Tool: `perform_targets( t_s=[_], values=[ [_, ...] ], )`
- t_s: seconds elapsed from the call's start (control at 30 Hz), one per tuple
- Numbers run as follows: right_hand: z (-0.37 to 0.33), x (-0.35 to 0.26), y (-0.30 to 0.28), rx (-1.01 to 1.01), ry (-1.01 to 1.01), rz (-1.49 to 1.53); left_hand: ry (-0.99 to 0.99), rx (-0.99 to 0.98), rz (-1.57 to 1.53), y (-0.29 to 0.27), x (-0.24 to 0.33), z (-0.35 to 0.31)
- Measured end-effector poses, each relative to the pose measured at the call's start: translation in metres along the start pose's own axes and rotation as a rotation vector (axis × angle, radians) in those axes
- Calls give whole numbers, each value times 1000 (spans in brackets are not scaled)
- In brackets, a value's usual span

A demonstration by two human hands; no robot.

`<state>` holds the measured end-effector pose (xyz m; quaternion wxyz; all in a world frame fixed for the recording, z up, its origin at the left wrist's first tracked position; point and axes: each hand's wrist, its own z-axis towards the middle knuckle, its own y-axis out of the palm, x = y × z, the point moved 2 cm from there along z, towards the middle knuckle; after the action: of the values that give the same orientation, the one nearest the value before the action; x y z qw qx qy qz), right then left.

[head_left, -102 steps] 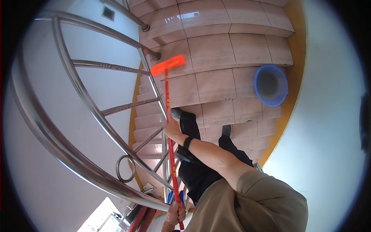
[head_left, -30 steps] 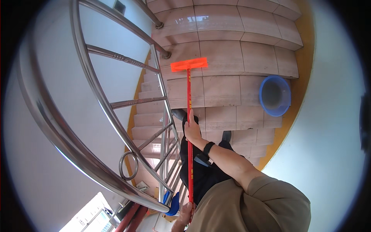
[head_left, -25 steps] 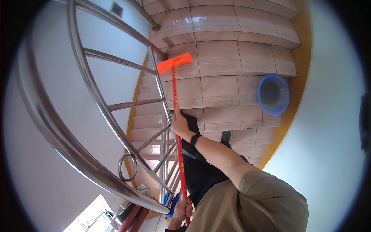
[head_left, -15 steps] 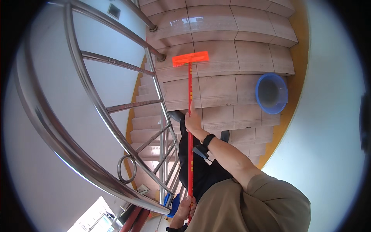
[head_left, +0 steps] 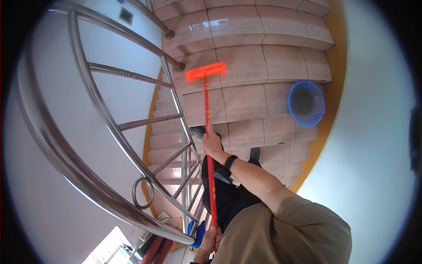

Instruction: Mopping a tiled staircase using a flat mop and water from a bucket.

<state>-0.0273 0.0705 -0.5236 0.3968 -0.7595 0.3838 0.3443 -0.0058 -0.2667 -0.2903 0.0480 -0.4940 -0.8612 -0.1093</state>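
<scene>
A long-handled floor brush (head_left: 211,180) with a red pole and a wide orange head (head_left: 205,71) runs up the middle of the view. My right hand (head_left: 212,144) is wrapped round the upper part of the pole, its arm crossing from the right. Lower down, my left hand (head_left: 209,240) grips the pole near its bottom end, close to my body. The brush head lies over a tiled stair step (head_left: 246,61), near the foot of a railing post. Whether its underside touches the tile is hidden.
A blue bucket (head_left: 319,115) of murky grey water stands on a step to the right, by the wall. Along the left curves a steel railing (head_left: 105,105). My dark shoes stand on lower steps. Blue cloth (head_left: 198,233) hangs at the railing near my left hand.
The brush head has moved left and slightly nearer, and the pole now leans left. My right hand has shifted left with it; the left hand has hardly moved.
</scene>
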Motion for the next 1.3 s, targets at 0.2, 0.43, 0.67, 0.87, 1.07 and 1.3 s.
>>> perform_targets(
  t_s=[0.2, 0.43, 0.67, 0.87, 1.07, 1.3],
  values=[
    [2, 23, 12, 178, -173, -33, -14, -10, -5, 5, 7, -5],
    [-12, -13, 49, -258, 118, 198, 53, -33, -223, -2, -10, -11],
    [-36, -8, -52, -151, 283, 271, 60, 186, 363, -14, -53, 7],
    [-29, -5, -1, -142, 142, 200, 51, -11, 3, 3, -13, -16],
    [-5, -12, 28, -224, 102, 134, -3, -34, -245, 14, 0, -13],
    [-1, 6, -28, -213, 141, 209, 144, 25, 234, 21, -5, -1]
  ],
)
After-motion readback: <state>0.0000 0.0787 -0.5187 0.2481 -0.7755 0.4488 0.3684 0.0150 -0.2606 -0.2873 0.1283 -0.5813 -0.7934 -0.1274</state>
